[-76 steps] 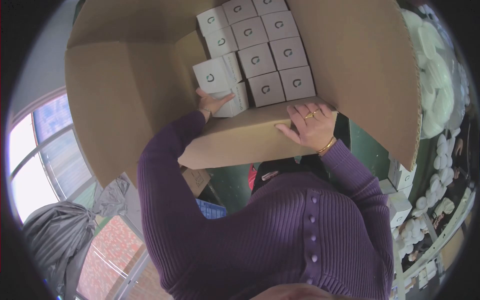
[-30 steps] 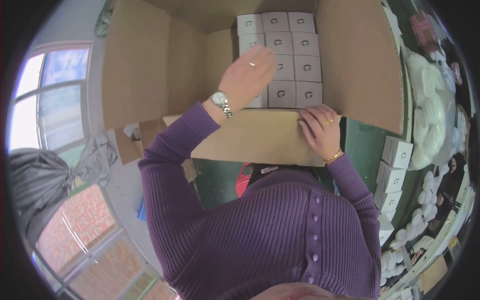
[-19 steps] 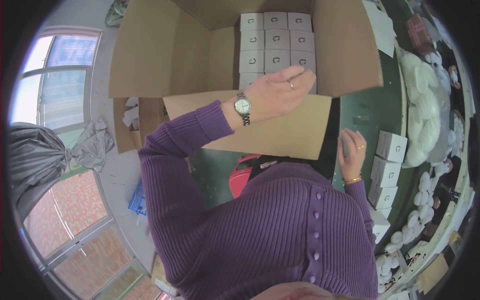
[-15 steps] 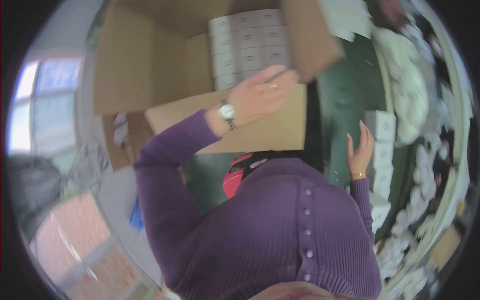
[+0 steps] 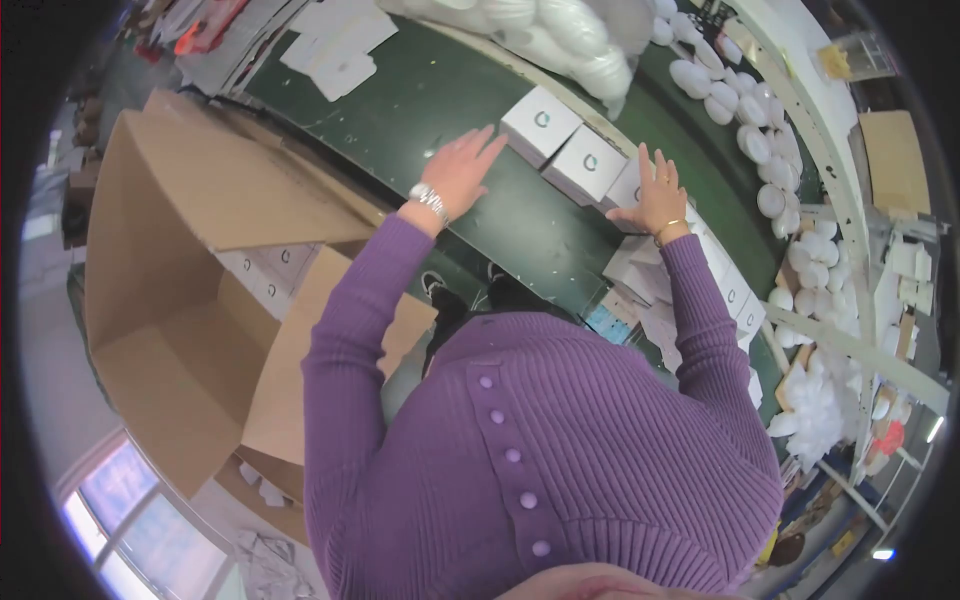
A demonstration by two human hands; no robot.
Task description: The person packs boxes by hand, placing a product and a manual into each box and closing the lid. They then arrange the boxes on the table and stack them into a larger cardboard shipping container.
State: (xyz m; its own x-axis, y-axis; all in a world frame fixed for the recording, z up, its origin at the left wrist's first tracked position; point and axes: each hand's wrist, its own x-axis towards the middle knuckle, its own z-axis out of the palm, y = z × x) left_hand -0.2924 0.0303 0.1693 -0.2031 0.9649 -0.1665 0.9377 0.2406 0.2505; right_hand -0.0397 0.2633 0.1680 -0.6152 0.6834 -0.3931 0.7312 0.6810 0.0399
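A row of small white boxes [image 5: 590, 163] with a round printed mark stands on the green workbench [image 5: 400, 140]. My left hand [image 5: 462, 172], with a watch at the wrist, hovers over the bench, its fingers stretched toward the end box [image 5: 541, 122] and nothing in them. Spread fingers of my right hand [image 5: 657, 195], with a bracelet at the wrist, overlap the third box [image 5: 624, 192] of the row. At my left stands a large open carton [image 5: 170, 270]; some white boxes [image 5: 272, 275] show inside, partly hidden by its flap.
Flat white card pieces [image 5: 340, 50] lie at the bench's far end. A clear plastic bag of white items [image 5: 540, 30] is behind the row. White rounded pieces [image 5: 760, 140] line the surface beyond. Unfolded white boxes [image 5: 637, 272] lie near my right forearm.
My view has turned right toward the bench. My left hand has moved from above the carton to over the bench, near the row's end; my right hand is still beside the row.
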